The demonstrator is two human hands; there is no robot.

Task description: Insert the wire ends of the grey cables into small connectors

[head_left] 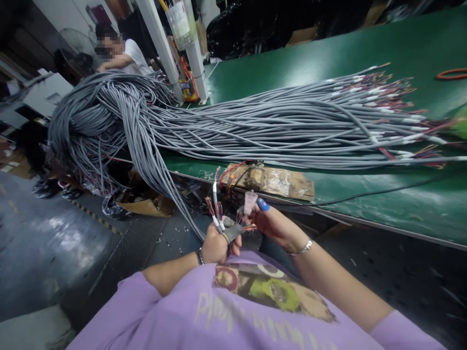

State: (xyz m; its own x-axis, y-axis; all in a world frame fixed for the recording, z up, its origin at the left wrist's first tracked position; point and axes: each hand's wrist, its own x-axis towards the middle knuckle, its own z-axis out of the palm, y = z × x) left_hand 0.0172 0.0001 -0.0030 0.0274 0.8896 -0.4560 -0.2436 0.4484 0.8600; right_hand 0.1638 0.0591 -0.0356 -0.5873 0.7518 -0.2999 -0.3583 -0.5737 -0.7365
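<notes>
My left hand (216, 245) is closed around several grey cables (182, 206) in front of my body. Short coloured wires (209, 206) fan out of their white-banded ends above the fist. Grey wrapping (232, 232) shows at the fingers of this hand. Close by on the right, my right hand (275, 226) has bent fingers beside the coloured wires (249, 227) that stick out of the left grip. A pale pink cover (250, 203) and a blue cover (262, 204) sit on its fingertips. Whether those fingers pinch a wire is too small to make out.
A large bundle of grey cables (255, 121) lies along the green table (365, 194) and hangs over its left end. A wooden board (288, 183) with wires lies at the near edge. White posts (199, 73) rise behind. Another person (134, 56) sits at the back left.
</notes>
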